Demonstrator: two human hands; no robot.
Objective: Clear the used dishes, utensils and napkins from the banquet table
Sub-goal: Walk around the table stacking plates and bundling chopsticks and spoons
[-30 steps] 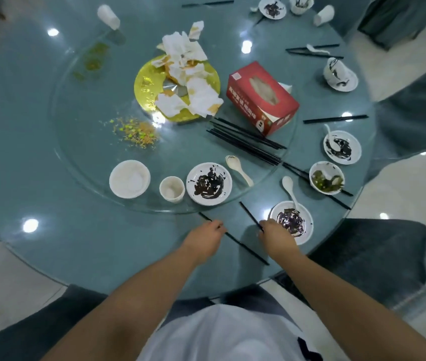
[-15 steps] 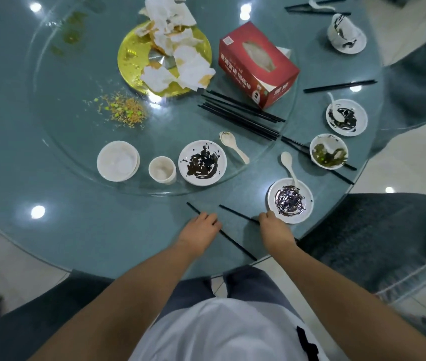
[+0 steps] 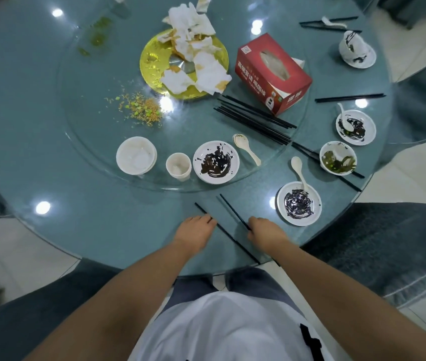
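Note:
Two black chopsticks lie apart at the near edge of the blue-green glass table (image 3: 81,225). My left hand (image 3: 196,230) has its fingertips curled onto the left chopstick (image 3: 228,237). My right hand (image 3: 264,231) pinches the right chopstick (image 3: 232,209), which points away from me. Right of that hand sits a sauce-smeared white plate (image 3: 299,204) with a white spoon (image 3: 299,170) leaning on its rim. The glass turntable (image 3: 89,157) carries a second dirty plate (image 3: 215,162), a cup (image 3: 178,166), a bowl (image 3: 136,155), a spoon (image 3: 247,149) and a bundle of chopsticks (image 3: 253,118).
Crumpled napkins (image 3: 201,61) cover a gold plate (image 3: 152,61) beside a red tissue box (image 3: 271,74). Food scraps (image 3: 139,109) lie on the turntable. At the right are a bowl of greens (image 3: 338,158), a plate with a spoon (image 3: 355,127) and a cup on a saucer (image 3: 357,50). A dark chair (image 3: 375,243) stands close.
The right hand has swung its chopstick to a steeper angle and drawn it toward me. The left hand stays on the other chopstick. The view has shifted over the table.

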